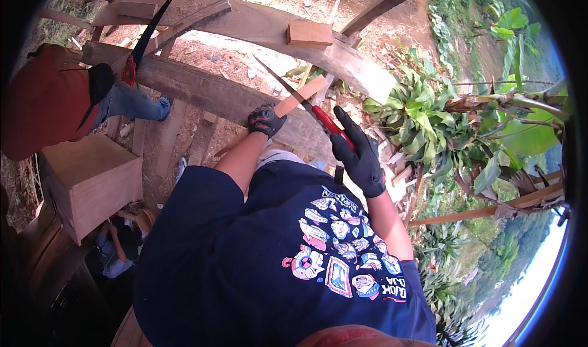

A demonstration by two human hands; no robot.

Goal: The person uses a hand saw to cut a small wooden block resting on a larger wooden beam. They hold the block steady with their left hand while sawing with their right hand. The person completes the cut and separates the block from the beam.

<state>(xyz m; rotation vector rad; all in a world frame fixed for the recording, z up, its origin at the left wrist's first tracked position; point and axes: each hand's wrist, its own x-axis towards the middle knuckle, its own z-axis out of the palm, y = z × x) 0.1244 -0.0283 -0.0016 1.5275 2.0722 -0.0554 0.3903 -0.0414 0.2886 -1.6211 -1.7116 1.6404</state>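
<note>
R hand (pixel 358 154) grip clamped on saw (pixel 306 105); L hand (pixel 265 120) clamped on wood strip (pixel 300 96) under blade.

Black gloves on left hand (pixel 266 120) & right hand (pixel 358 154), red-handled saw (pixel 309 105), pale wood strip (pixel 300 96), navy printed tee (pixel 269 255).

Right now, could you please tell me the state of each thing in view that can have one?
Left hand: gloved, gripping the wood strip.
Right hand: gloved, closed on the saw handle.
Red-handled saw: blade laid across the wood strip.
Wood strip: held on the plank.
Small wood block: lying loose on the curved plank.
Second saw: resting on planks.
</note>
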